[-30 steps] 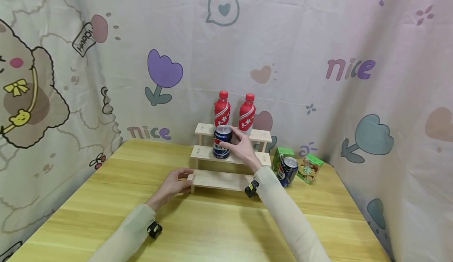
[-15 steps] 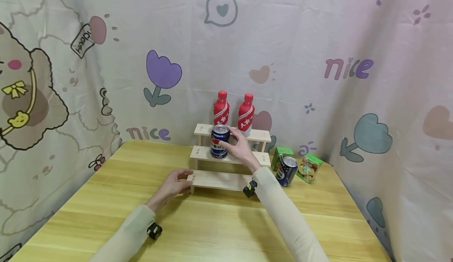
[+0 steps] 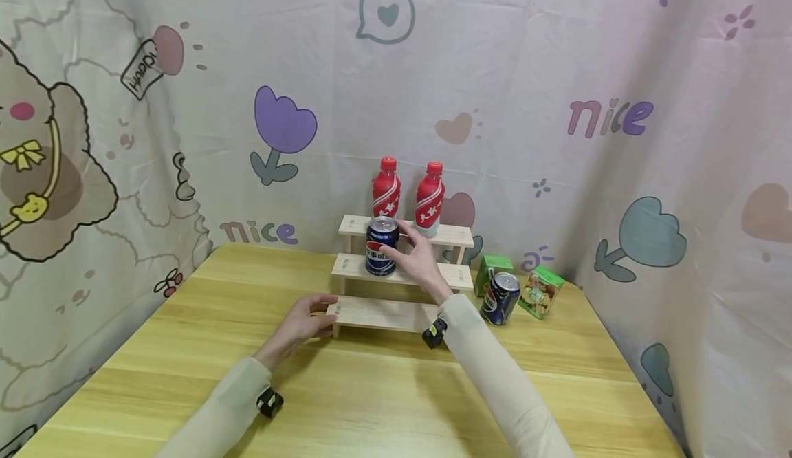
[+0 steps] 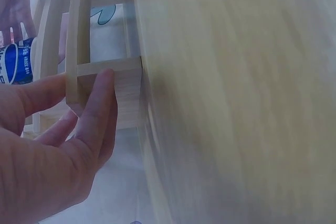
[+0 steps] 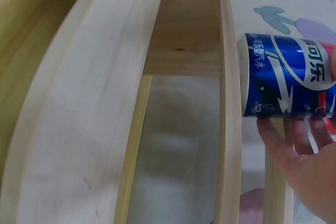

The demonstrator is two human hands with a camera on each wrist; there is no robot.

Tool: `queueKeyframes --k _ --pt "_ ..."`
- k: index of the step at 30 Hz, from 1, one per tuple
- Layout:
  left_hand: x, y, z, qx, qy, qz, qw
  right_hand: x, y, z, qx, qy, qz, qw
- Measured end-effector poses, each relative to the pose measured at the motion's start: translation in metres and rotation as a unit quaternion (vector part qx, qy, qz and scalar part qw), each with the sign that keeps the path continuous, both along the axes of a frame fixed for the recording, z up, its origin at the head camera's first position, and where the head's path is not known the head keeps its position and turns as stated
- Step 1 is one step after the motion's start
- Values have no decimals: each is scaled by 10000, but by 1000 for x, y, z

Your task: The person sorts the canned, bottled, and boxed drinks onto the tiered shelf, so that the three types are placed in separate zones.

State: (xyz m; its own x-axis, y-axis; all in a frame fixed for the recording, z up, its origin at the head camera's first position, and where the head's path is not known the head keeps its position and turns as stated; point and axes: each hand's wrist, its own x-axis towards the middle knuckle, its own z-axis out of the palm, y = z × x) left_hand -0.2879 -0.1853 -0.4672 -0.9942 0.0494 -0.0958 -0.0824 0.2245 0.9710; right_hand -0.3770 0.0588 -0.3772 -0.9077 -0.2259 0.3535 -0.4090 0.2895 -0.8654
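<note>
A three-tier wooden display stand [image 3: 383, 313] stands on the table. My right hand [image 3: 421, 258] grips a dark blue soda can [image 3: 381, 255] from its right side. The can is upright at the left part of the middle step, its base right at the board in the right wrist view. My left hand [image 3: 304, 320] holds the left end of the lowest step, and in the left wrist view its fingers [image 4: 100, 108] lie along the end board [image 4: 113, 67]. Behind the can, two red bottles [image 3: 386, 190] stand on the top step.
Right of the stand, a second blue can [image 3: 500, 298] sits on the table [image 3: 346, 403]. Two green boxes [image 3: 541, 291] are behind it, near the table's back edge. A patterned cloth [image 3: 520, 66] hangs behind and at both sides.
My right hand has slid the can slightly left along the middle step. My left hand keeps its hold on the lowest step.
</note>
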Motion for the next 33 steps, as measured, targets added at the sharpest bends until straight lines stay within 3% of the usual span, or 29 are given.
queueKeyframes --k 4,10,22,33 --pt "1 0 0 -21 7 12 10000 6 -8 -1 -83 90 -401 9991" --pt "2 0 1 39 -26 6 10000 16 -21 -4 -195 644 -982 9929" --pt "1 -1 1 64 29 -55 10000 17 -31 -7 -442 902 -1478 9839" --pt "0 -2 0 41 23 -71 10000 15 -28 -12 -715 597 -866 9919"
